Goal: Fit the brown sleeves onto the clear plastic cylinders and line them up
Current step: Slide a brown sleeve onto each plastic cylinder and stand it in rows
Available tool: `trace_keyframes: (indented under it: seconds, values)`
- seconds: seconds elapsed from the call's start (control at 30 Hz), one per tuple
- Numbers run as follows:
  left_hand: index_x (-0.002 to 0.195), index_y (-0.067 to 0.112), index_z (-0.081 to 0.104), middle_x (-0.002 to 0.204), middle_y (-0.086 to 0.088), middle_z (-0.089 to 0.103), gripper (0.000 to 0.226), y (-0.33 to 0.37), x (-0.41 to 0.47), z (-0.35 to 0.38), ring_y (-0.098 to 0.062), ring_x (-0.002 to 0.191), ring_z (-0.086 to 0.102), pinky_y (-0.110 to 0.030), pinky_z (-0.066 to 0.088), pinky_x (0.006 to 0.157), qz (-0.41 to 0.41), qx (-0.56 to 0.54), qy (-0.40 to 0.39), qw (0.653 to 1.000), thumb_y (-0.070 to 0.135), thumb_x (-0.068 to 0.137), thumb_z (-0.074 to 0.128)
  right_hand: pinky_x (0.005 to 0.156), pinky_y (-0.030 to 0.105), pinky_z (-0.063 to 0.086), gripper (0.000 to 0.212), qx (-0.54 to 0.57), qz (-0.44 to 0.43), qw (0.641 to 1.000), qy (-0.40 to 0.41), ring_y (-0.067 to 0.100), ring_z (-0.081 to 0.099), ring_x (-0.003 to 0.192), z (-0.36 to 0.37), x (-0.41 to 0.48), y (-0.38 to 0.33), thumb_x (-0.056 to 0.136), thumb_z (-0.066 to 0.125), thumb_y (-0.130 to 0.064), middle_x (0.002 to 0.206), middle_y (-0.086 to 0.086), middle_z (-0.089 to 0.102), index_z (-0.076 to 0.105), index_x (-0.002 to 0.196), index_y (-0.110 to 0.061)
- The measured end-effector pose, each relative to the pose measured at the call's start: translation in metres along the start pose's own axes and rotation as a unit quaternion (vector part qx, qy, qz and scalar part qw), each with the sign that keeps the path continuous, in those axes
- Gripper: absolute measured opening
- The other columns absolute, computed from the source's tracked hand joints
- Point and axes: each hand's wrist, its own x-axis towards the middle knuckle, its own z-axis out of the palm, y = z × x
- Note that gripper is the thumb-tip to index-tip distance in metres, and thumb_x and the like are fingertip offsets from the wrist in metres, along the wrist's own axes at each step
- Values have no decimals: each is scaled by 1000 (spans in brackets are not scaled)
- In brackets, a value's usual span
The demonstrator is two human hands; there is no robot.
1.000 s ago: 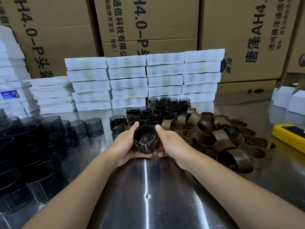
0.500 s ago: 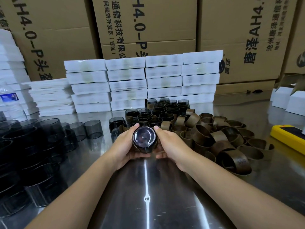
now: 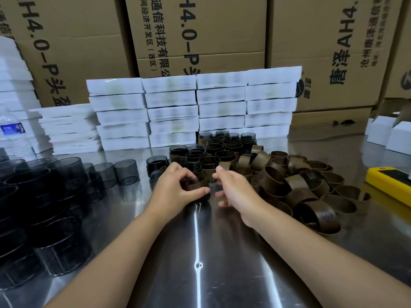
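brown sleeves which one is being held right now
The brown sleeve in the left hand: it alone is gripped, fingers curled round it. The loose sleeves piled beside the right hand are held by nothing.

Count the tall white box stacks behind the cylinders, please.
4 white box stacks, side by side: far left, centre-left, centre-right, far right. Lower white piles sit further left.

My left hand [image 3: 178, 190] gripping a dark brown sleeve [image 3: 196, 187], more brown sleeves [image 3: 298, 183] showing faint mottling, smoky grey cylinders [image 3: 125, 172] letting light through, silver worktop [image 3: 200, 285] gleaming with a white streak, white boxes [image 3: 171, 112], tan cartons [image 3: 222, 30] carrying black print, yellow device [image 3: 391, 183]
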Motion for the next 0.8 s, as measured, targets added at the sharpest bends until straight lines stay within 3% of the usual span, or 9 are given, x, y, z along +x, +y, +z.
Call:
trace_keyframes:
  seconds: [0.13,0.33,0.47,0.57,0.67,0.73,0.8]
  values:
    - [91,16,67,99,2,38,36,2,-3,0,7,91,41,2,30,79,11,26,-34,999,21,63,90,48,20,46,28,2,1,1000,1,10,54,67,0,-1,-1,100,38,-39,81,-3,52,59,101,-20]
    - [100,28,58,111,3,35,46,1,-2,-4,21,97,38,6,26,82,0,-6,-60,998,4,68,80,51,22,46,30,5,11,1000,-1,13,53,66,0,0,0,99,38,-40,77,-1,52,61,97,-20]
    - [114,31,51,121,2,30,59,1,-2,-2,2,109,41,5,26,89,-20,-13,-63,998,4,68,77,53,23,46,31,3,12,1000,-3,13,53,66,1,0,0,99,38,-41,77,-1,53,61,95,-21]
    - [136,29,40,139,1,20,85,-5,0,-1,-12,133,24,-21,21,114,-56,27,-22,998,23,65,87,54,23,47,31,2,9,1000,-3,14,55,70,0,0,0,99,38,-41,80,-1,54,62,97,-21]
    - [152,22,17,157,-4,2,120,-18,3,-5,-21,146,2,-40,10,120,-152,89,-13,984,50,59,86,54,22,47,30,1,6,1000,-5,14,55,71,0,0,1,99,38,-41,81,-2,54,61,97,-21]
    - [154,20,8,161,-5,-3,122,-27,6,-10,-24,148,-2,-44,8,120,-210,76,-38,974,60,63,77,56,23,48,30,-2,1,1000,-9,15,55,69,0,-1,1,99,38,-42,81,-2,54,61,94,-23]
    - [154,18,12,161,-8,3,105,-33,10,-13,-26,148,8,-44,12,118,-250,-4,10,968,69,74,56,59,26,48,29,-12,-10,1000,-13,15,56,70,-1,-1,1,99,38,-42,82,-2,55,60,91,-25]
